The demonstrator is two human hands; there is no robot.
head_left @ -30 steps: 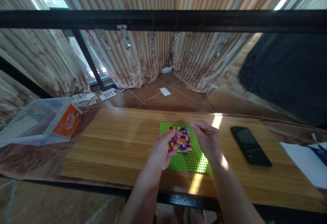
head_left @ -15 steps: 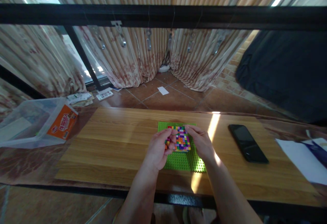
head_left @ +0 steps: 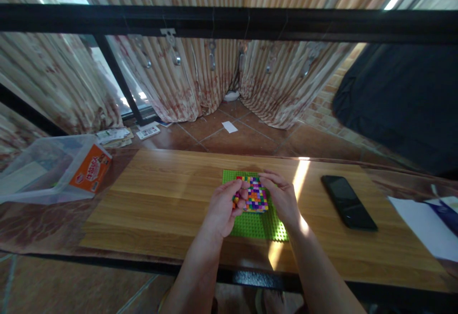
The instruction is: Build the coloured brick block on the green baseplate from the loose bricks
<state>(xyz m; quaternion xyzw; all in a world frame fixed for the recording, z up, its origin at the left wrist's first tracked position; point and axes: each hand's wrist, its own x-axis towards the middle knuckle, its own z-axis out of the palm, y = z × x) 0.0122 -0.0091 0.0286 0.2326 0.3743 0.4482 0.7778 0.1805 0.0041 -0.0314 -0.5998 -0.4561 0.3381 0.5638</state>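
A square block of small multi-coloured toy bricks (head_left: 256, 198) stands on the green studded baseplate (head_left: 254, 228). My left hand (head_left: 222, 209) is at the block's left side, its fingers curled around several loose toy bricks (head_left: 235, 200) in red, orange and yellow. Its thumb and fingertips cover part of the block's left edge. At the far right corner of the block is my right hand (head_left: 283, 198), thumb and forefinger brought together. Whatever may be between those fingertips is too small to make out.
The baseplate rests on a wooden board (head_left: 161, 199). To the right lies a black phone (head_left: 348, 203), with white paper (head_left: 418, 225) beyond it. A clear plastic bin (head_left: 46, 171) with an orange label stands at the left. A black bar (head_left: 229, 22) crosses in front of the curtains.
Both hands hold almost the same pose at the block. The whole view has shifted slightly, and the right fingers have moved very little at the far right corner.
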